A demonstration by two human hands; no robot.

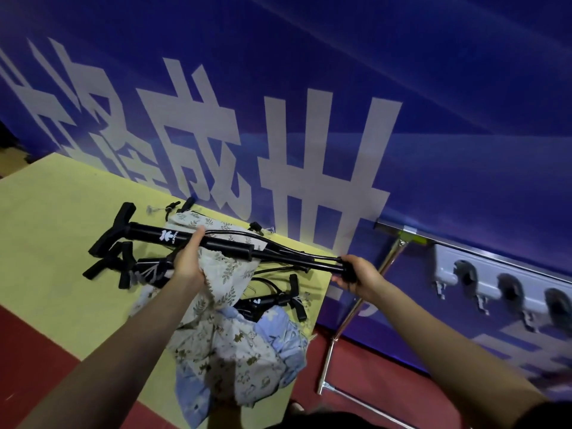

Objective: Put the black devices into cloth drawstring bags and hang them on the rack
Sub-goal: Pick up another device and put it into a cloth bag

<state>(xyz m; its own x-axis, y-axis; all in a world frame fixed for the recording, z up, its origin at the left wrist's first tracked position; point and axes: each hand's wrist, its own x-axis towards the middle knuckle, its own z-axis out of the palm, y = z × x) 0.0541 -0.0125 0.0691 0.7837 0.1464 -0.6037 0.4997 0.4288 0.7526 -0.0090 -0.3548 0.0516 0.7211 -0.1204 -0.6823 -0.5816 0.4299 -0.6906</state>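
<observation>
Head view: left hand (pixel 188 261) and right hand (pixel 356 275) both grip one of three black pumps (pixel 216 243).

Head view, downward (tilted, close)

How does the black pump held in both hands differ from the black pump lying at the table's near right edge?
The held black pump with white logo is lifted above the yellow table, gripped by the left hand at its barrel and the right hand at its end; the black pump by the table edge lies untouched. The held one shows fully; the other is partly covered by the printed cloth bags. Both are black with T-shaped ends.
</observation>
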